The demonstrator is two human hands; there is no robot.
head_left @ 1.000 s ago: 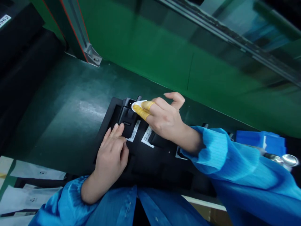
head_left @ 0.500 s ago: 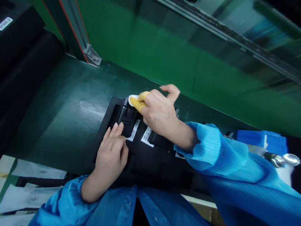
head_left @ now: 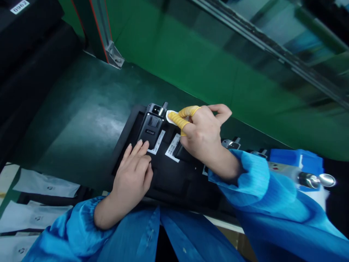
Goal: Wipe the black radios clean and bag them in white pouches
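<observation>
My left hand [head_left: 134, 171] rests with spread fingertips on the lower end of a black device [head_left: 151, 127] marked "Riton". That device lies in the left part of a black tray [head_left: 128, 127], with a white label [head_left: 160, 142] beside it. My right hand [head_left: 203, 133], with yellow covers on two fingers, pinches a small white pad [head_left: 171, 117] just right of the device's top end. Under my right hand a second black device [head_left: 182, 152] is partly hidden, next to another white label [head_left: 172, 147].
More devices [head_left: 231, 144] show beyond my right sleeve. A blue bin [head_left: 297, 160] and a metal-capped bottle [head_left: 309, 179] stand at the right. White pouches [head_left: 46, 183] lie at the lower left. A metal post bracket [head_left: 115, 56] and a green wall [head_left: 169, 54] stand behind.
My right hand has moved right with the white pad, off the top of the left device, whose upper end now shows. The left hand stays on the device. The view has shifted slightly.
</observation>
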